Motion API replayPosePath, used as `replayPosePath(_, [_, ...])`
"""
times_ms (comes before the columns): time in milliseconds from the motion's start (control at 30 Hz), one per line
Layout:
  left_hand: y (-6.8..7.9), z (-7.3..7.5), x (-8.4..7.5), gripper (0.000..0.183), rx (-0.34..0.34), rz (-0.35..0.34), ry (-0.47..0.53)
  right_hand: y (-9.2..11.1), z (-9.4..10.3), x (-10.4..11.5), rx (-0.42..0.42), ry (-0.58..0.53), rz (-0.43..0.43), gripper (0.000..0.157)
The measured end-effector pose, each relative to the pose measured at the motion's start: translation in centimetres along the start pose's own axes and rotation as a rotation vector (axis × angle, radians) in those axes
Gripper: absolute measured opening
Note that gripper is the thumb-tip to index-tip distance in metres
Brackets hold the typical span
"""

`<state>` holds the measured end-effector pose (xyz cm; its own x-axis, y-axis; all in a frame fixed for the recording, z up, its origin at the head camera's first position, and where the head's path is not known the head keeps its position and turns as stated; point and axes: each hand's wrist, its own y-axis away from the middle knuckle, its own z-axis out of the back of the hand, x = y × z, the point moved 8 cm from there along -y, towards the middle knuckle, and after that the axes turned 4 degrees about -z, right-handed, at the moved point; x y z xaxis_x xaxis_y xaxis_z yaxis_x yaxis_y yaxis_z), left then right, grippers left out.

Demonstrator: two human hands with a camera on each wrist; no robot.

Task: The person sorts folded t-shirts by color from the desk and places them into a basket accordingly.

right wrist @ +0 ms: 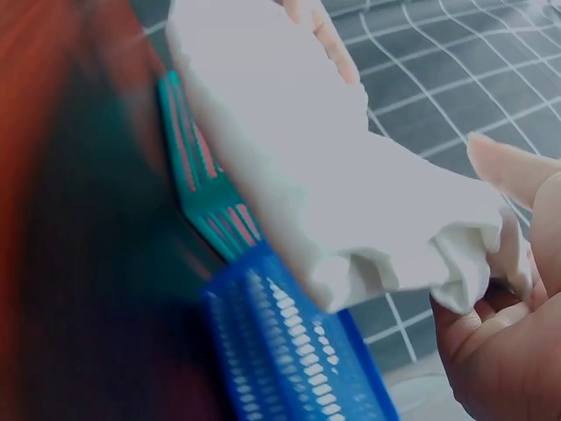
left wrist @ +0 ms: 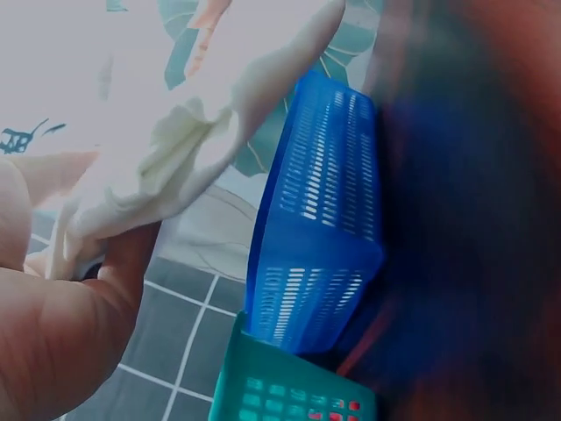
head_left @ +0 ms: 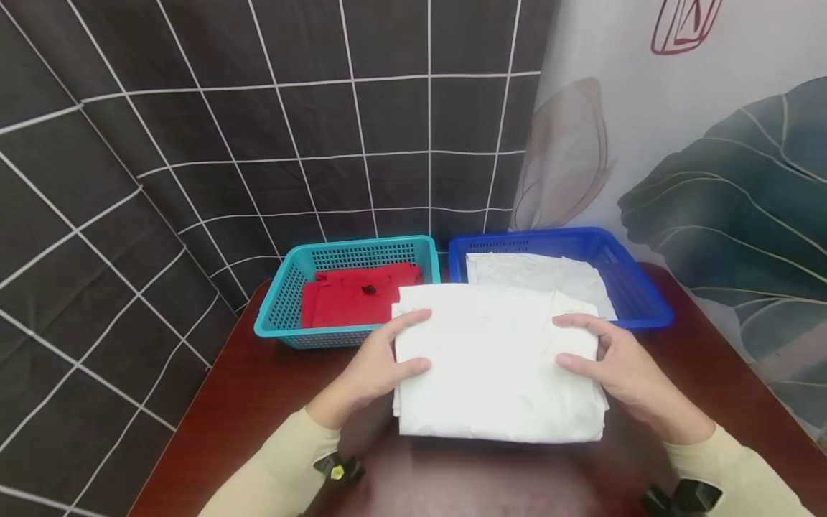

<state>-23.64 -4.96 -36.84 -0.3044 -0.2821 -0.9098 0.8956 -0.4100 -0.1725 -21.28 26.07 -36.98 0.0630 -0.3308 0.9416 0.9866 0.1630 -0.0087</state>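
Note:
A folded white cloth (head_left: 491,366) is held level above the table by both hands, one at each side. My left hand (head_left: 381,362) grips its left edge, with thumb and index finger on top and the other fingers underneath. On the opposite edge my right hand (head_left: 614,362) holds it the same way. Layered folds of the white cloth (left wrist: 166,167) show at the left hand in the left wrist view. In the right wrist view the cloth (right wrist: 298,158) bunches into loose folds beside the right fingers.
Behind the cloth stands a teal basket (head_left: 278,327) holding folded red cloth (head_left: 355,301). To its right, a blue basket (head_left: 646,301) contains another folded white cloth (head_left: 543,273). Both sit on the dark red-brown table (head_left: 258,416), against a black grid-patterned curtain (head_left: 310,122).

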Motion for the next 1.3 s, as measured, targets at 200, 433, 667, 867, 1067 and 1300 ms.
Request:
replayPosePath(200, [-4.0,-0.4,-0.6,0.073,0.012,0.012,0.040,-1.9,2.2,0.3,-0.013,0.027,-0.055,0.060])
replayPosePath(433, [-8.8,-0.9,-0.1,0.075,0.015,0.077,0.083,-5.2,5.0,0.4,-0.033,0.025,-0.065,0.061])
replayPosePath(667, [-13.3,-1.8,-0.5,0.068,0.003,0.087,0.148,-8.7,7.8,1.1,-0.066,0.027,-0.090,0.062])
replayPosePath(867, [-16.2,-2.3,-1.3,0.066,-0.020,0.107,0.139,-11.2,10.1,1.9,-0.089,0.060,-0.079,0.059])
replayPosePath(1067, [-18.1,-3.1,-1.4,0.065,-0.032,0.137,0.113,-12.9,11.4,1.5,-0.092,0.176,-0.118,0.071])
replayPosePath(1300, [-19.8,-3.8,-0.3,0.064,-0.062,0.138,0.090,-14.5,12.2,0.8,-0.098,0.200,-0.120,0.069])
